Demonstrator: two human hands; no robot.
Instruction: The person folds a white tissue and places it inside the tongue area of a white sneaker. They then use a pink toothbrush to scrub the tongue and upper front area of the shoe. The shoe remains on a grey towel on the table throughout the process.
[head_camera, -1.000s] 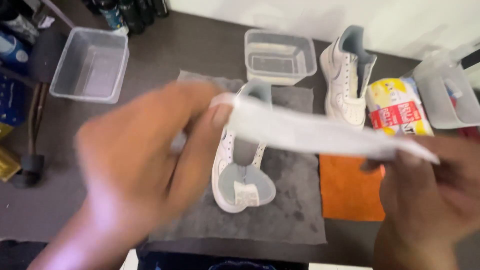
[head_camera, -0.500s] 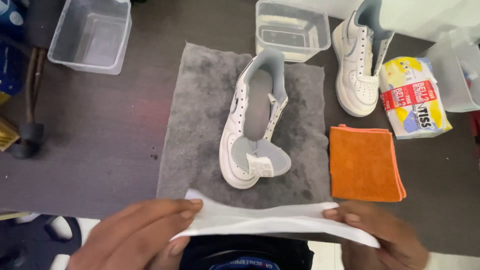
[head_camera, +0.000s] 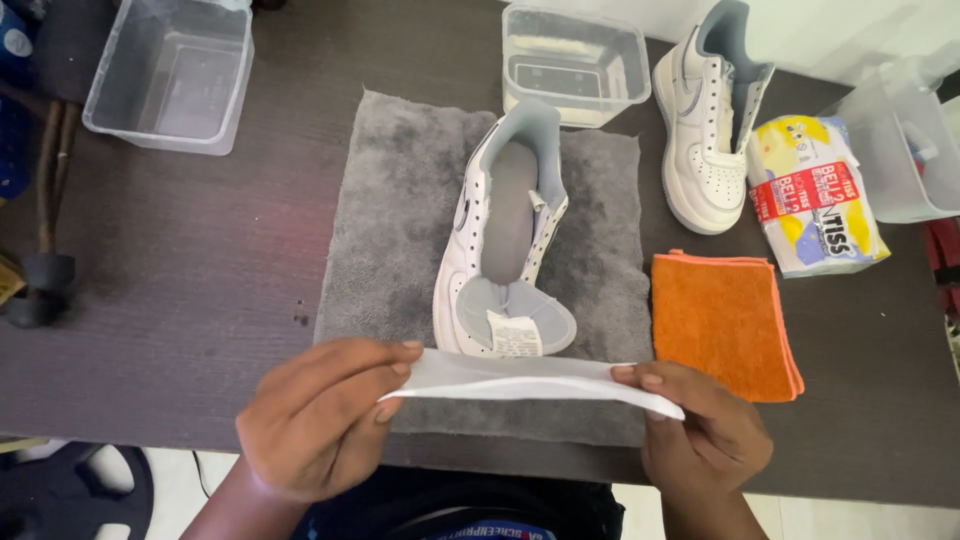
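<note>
Nearest, 2 hands: the left hand (head_camera: 318, 420) and right hand (head_camera: 705, 432) each pinch an end of 1 white wipe (head_camera: 520, 378), stretched above the table's near edge; beyond, 1 grey towel (head_camera: 400, 225) bears 1 white sneaker (head_camera: 505, 240); 1 orange cloth (head_camera: 722, 320) beside it; farther, 1 second sneaker (head_camera: 708, 120), 1 wipes packet (head_camera: 815, 195), 3 clear tubs (head_camera: 170, 72).

- Left hand (head_camera: 320, 420) and right hand (head_camera: 705, 430): pinch opposite ends of a folded white wipe (head_camera: 525, 380).
- White sneaker (head_camera: 505, 240): tongue pulled out, on grey towel (head_camera: 400, 220).
- Orange cloth (head_camera: 725, 325): just beside the towel, on the counter (head_camera: 180, 260).
</note>
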